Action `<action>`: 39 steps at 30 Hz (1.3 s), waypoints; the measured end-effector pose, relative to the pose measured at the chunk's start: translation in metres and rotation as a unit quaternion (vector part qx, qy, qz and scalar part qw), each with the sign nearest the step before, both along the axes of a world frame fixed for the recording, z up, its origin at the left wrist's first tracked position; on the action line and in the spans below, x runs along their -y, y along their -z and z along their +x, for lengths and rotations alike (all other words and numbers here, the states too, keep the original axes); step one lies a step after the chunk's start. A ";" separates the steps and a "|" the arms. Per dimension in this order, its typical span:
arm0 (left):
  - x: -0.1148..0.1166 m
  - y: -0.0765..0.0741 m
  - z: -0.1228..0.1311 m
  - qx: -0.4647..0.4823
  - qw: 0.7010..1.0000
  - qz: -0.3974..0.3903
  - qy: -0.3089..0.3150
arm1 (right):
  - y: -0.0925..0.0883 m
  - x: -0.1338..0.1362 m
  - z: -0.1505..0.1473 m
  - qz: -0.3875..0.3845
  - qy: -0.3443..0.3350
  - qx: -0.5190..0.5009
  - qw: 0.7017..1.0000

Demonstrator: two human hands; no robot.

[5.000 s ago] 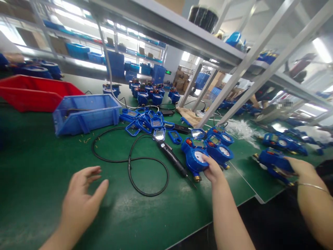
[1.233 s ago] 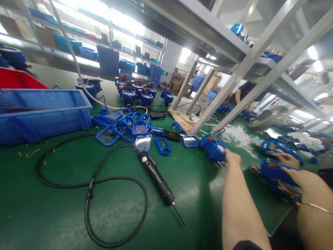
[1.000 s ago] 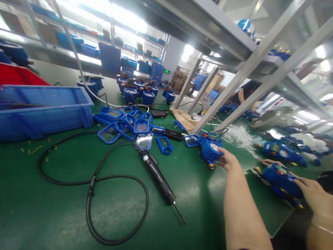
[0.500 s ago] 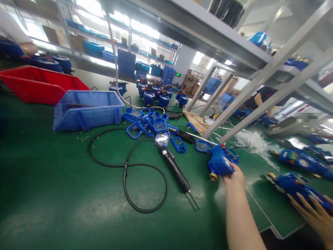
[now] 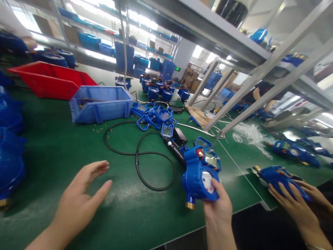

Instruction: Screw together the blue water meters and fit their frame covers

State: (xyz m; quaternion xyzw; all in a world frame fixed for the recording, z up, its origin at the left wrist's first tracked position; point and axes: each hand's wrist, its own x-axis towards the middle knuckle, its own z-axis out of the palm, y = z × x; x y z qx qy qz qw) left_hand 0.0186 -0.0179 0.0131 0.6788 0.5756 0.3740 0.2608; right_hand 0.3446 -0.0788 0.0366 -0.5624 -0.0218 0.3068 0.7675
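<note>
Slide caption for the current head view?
Right hand grips a blue meter over the green bench; left hand open, holding nothing.

1. The left hand (image 5: 78, 194) is showing bare, with slim fingers (image 5: 97, 169).
2. The left forearm (image 5: 45, 238) is appearing bare too, up to the view's edge.
3. The right hand (image 5: 218, 210) is showing bare, its outline smooth.
4. The right forearm (image 5: 221, 239) is also looking bare and slender.

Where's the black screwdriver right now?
Head view, just right of centre: the black screwdriver lies on the green bench, its tip hidden behind the blue meter in the right hand.
</note>
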 end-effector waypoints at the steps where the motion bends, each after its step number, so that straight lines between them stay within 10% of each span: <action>1: -0.002 -0.001 0.009 0.025 0.999 -0.021 0.032 | 0.000 0.000 -0.016 0.003 -0.021 -0.006 1.000; 9: -0.021 -0.004 0.080 0.248 0.927 -0.214 0.182 | 0.015 -0.009 -0.075 0.022 -0.057 -0.032 0.998; 26: -0.073 0.001 0.232 0.355 0.728 -0.454 0.371 | 0.013 0.056 0.017 0.004 -0.036 0.000 0.999; 31: -0.070 -0.013 0.217 0.353 0.775 -0.389 0.352 | 0.000 0.049 0.012 -0.003 -0.041 -0.022 0.999; 39: -0.042 -0.022 0.110 0.267 0.901 -0.200 0.278 | 0.001 0.002 -0.069 0.011 -0.202 -0.060 0.977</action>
